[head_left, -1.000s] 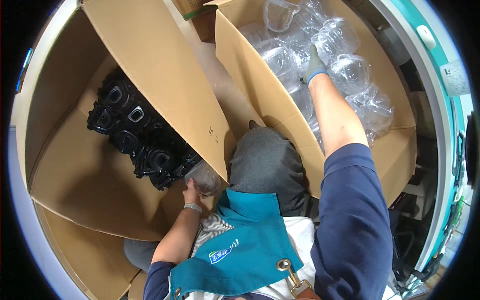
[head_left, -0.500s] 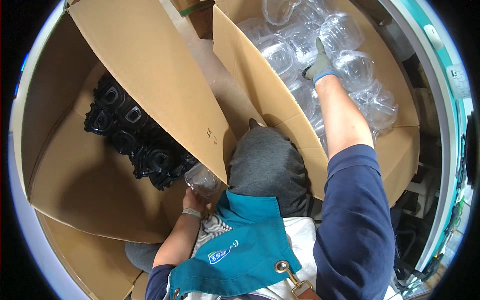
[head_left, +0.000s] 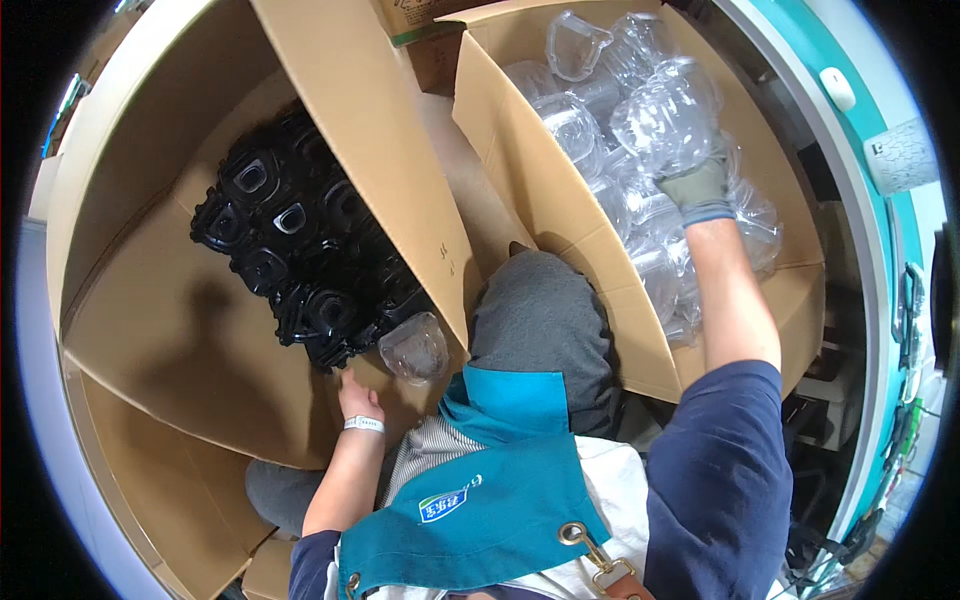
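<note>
Where our right hand [head_left: 698, 188] grips: it is gloved and closed round a clear plastic container [head_left: 662, 125].
More clear containers [head_left: 577, 132]: around that grip, in a cardboard box [head_left: 545, 205].
Our left hand [head_left: 360, 398]: bare, black plastic parts [head_left: 325, 312] just beyond it; we cannot tell whether its fingers meet or stand apart.
Loose clear cup [head_left: 413, 348]: just up and right of our left hand.

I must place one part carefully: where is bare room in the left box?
The left brown cardboard box has bare room between its lower left edge and the black plastic parts. Crowded: their lower end, beside the left hand and clear plastic container.
</note>
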